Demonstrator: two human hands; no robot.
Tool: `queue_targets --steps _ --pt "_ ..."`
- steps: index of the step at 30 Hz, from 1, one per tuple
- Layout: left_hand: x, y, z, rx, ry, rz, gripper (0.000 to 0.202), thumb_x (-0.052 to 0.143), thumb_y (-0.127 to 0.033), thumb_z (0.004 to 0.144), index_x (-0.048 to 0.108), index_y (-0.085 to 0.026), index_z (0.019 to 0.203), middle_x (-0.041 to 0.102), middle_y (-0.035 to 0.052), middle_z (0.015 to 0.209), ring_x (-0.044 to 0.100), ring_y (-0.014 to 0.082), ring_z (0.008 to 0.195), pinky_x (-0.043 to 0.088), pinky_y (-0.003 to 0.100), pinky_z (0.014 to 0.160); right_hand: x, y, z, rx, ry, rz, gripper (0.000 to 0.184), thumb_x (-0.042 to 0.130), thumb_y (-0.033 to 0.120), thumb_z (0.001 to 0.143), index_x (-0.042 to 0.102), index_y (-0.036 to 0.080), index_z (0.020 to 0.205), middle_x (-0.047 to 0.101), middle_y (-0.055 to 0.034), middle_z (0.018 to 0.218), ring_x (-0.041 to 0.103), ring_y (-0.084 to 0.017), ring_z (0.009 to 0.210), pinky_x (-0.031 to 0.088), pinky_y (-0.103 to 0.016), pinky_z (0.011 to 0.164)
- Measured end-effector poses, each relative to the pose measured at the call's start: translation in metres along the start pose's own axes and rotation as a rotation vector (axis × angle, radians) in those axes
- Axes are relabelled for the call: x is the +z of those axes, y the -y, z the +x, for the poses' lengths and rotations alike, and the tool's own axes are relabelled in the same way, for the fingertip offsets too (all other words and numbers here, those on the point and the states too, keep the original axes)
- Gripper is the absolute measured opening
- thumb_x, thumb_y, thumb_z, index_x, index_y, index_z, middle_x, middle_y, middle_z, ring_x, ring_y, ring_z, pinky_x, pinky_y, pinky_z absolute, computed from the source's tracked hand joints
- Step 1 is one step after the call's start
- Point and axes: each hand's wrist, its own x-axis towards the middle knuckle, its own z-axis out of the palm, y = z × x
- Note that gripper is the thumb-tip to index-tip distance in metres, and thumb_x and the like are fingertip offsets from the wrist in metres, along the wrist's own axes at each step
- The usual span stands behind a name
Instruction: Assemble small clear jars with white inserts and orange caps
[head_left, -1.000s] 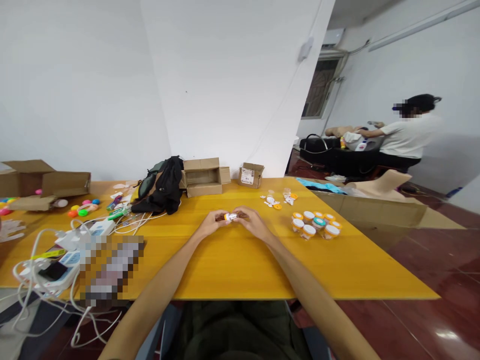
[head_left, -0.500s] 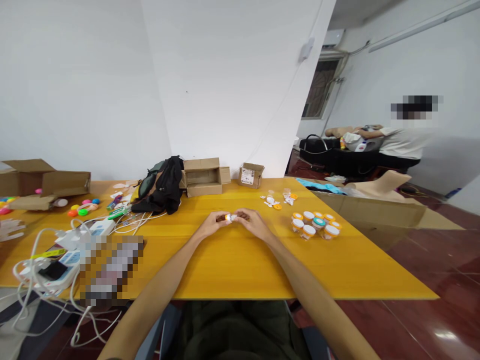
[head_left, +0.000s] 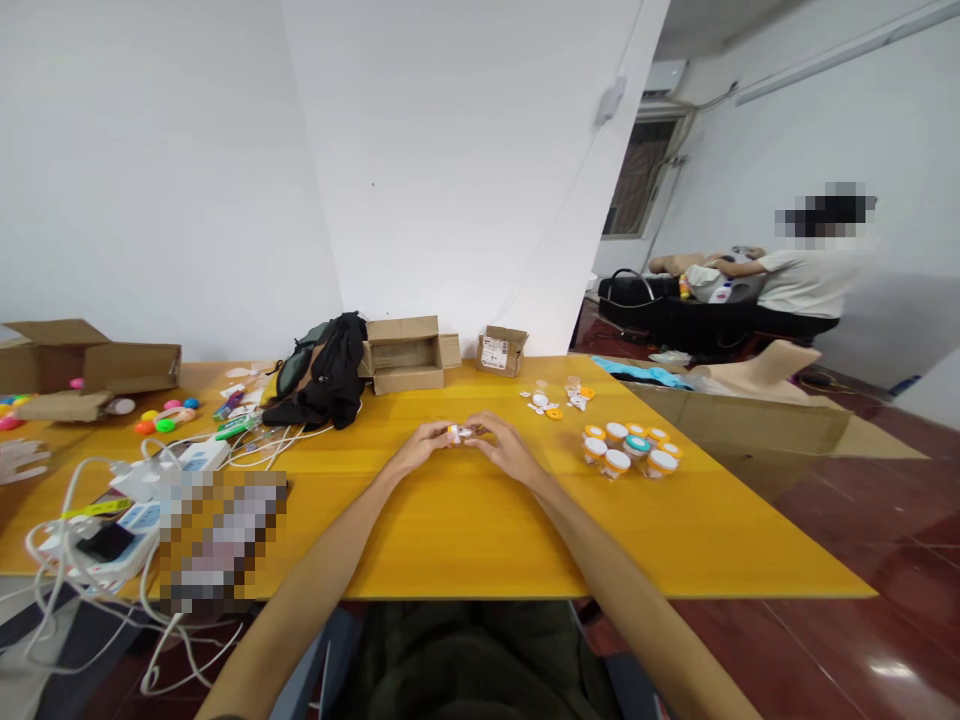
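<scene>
Above the middle of the yellow table [head_left: 465, 540], my two hands meet. My left hand [head_left: 424, 445] pinches a small white lid with an orange edge [head_left: 454, 434]. Close against it, the fingers of my right hand [head_left: 501, 445] are closed round a small whitish, partly clear piece [head_left: 466, 433], too small to identify surely. To the right stands a group of clear jars [head_left: 615, 462] with white, orange-rimmed lids; one jar's lid is teal [head_left: 637, 443]. Farther back lie loose white discs [head_left: 540, 400], clear cups and an orange ring [head_left: 554, 413].
Cardboard boxes [head_left: 406, 380] and a black bag [head_left: 330, 375] line the table's back. On the left are tangled white cables, a power strip [head_left: 142, 525], a phone [head_left: 232, 530] and coloured balls [head_left: 165, 425]. A person [head_left: 806, 280] sits at the far right.
My right hand's fingers have lifted and shifted slightly at the small piece, and the lid in my left hand has turned a little. The jars and loose parts stay put.
</scene>
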Motion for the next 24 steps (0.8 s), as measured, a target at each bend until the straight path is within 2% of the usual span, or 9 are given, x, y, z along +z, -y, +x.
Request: queue_targets --steps 6,9,15,19,22,24 --pt "0.0025 -0.0017 -0.0019 0.015 0.001 0.036 0.038 0.077 -0.042 0.071 0.072 -0.018 0.101 0.071 0.006 0.099 0.061 0.0204 0.092 0.044 0.03 0.086 0.0007 -0.0009 -0.0006 0.2 0.028 0.014 0.019 0.059 0.038 0.087 0.069 0.021 0.087 0.071 -0.0024 0.079 0.065 -0.018 0.072 0.052 -0.029 0.066" --pt "0.003 -0.0024 -0.0026 0.02 -0.012 0.046 0.04 0.078 -0.041 0.07 0.072 -0.018 0.101 0.071 0.0058 0.099 0.061 0.02 0.09 0.043 0.03 0.085 0.0015 -0.0009 -0.0007 0.23 0.038 0.012 0.021 0.057 0.038 0.088 0.068 0.021 0.084 0.07 -0.001 0.073 0.063 -0.017 0.067 0.05 -0.027 0.063" --pt "0.0017 -0.0046 -0.0019 -0.02 -0.008 -0.011 0.032 0.073 -0.047 0.073 0.074 -0.016 0.084 0.069 0.0035 0.08 0.061 0.0199 0.083 0.045 0.03 0.08 0.0021 0.0015 -0.001 0.085 0.011 -0.007 0.012 0.062 0.032 0.086 0.065 0.022 0.09 0.068 -0.004 0.086 0.063 -0.019 0.078 0.052 -0.03 0.07" --pt "-0.0003 -0.0065 -0.0024 -0.05 -0.012 -0.03 0.032 0.072 -0.047 0.073 0.073 -0.016 0.08 0.068 0.0033 0.072 0.061 0.0187 0.076 0.045 0.029 0.075 0.0012 0.0031 -0.002 -0.023 0.019 -0.033 0.01 0.06 0.029 0.088 0.065 0.023 0.095 0.066 -0.0058 0.091 0.062 -0.02 0.083 0.052 -0.034 0.078" --pt "-0.0005 -0.0071 -0.0025 -0.057 -0.012 -0.044 0.032 0.071 -0.047 0.073 0.073 -0.016 0.078 0.067 0.003 0.068 0.06 0.0181 0.072 0.045 0.028 0.073 0.0013 0.004 -0.0019 -0.056 0.013 -0.029 0.011 0.06 0.029 0.089 0.064 0.022 0.096 0.065 -0.0062 0.091 0.061 -0.021 0.084 0.052 -0.035 0.079" --pt "-0.0001 -0.0069 -0.0022 -0.049 -0.014 -0.046 0.031 0.072 -0.047 0.073 0.073 -0.016 0.079 0.067 0.0031 0.071 0.06 0.0182 0.074 0.045 0.028 0.074 0.002 0.004 -0.0014 -0.03 0.002 -0.025 0.011 0.06 0.03 0.088 0.065 0.022 0.094 0.066 -0.0058 0.089 0.062 -0.02 0.083 0.052 -0.034 0.078"
